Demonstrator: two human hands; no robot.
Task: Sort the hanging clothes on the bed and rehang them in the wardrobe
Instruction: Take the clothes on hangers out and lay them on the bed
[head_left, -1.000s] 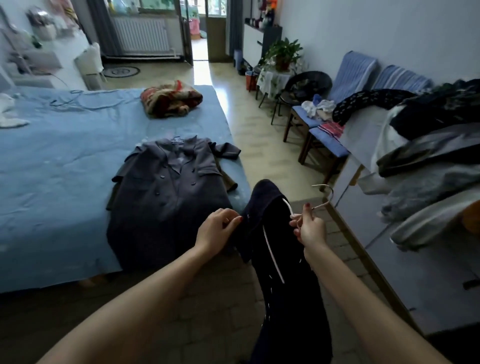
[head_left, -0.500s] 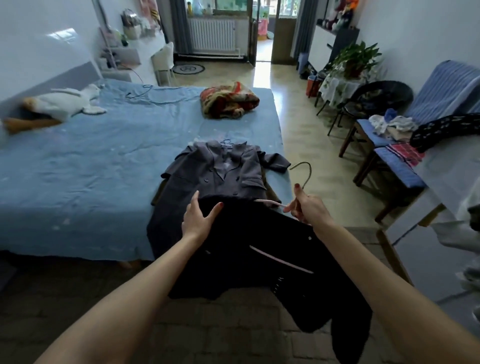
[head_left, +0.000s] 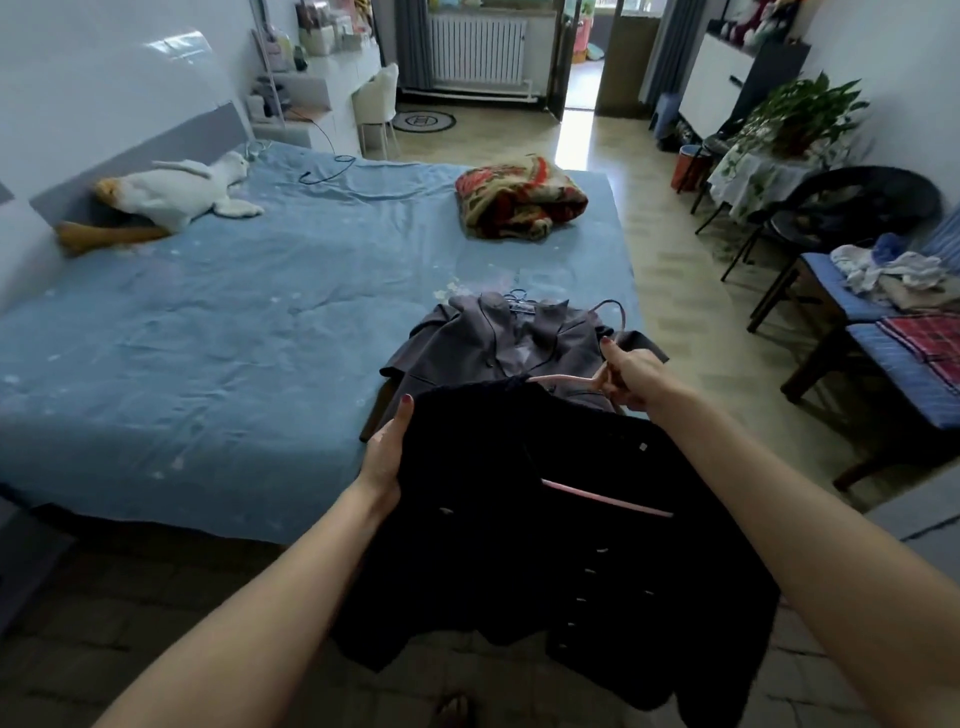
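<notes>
A dark navy jacket (head_left: 545, 545) on a pink hanger (head_left: 605, 499) hangs spread between my hands above the floor at the bed's near edge. My right hand (head_left: 631, 379) grips the hanger at the base of its hook. My left hand (head_left: 387, 447) holds the jacket's left shoulder, thumb on top. Behind it, a grey coat (head_left: 498, 348) on its own hanger lies flat on the blue bed (head_left: 234, 332), near the right corner.
A folded red patterned blanket (head_left: 519, 200) and a white plush goose (head_left: 176, 195) lie farther up the bed. Chairs with blue cushions (head_left: 893, 343) and piled laundry stand to the right. A plant table (head_left: 769, 166) and a doorway are beyond.
I have turned left from the wardrobe side toward the bed. The navy jacket went from hanging narrow and vertical to spread out wide, carried closer over the grey coat.
</notes>
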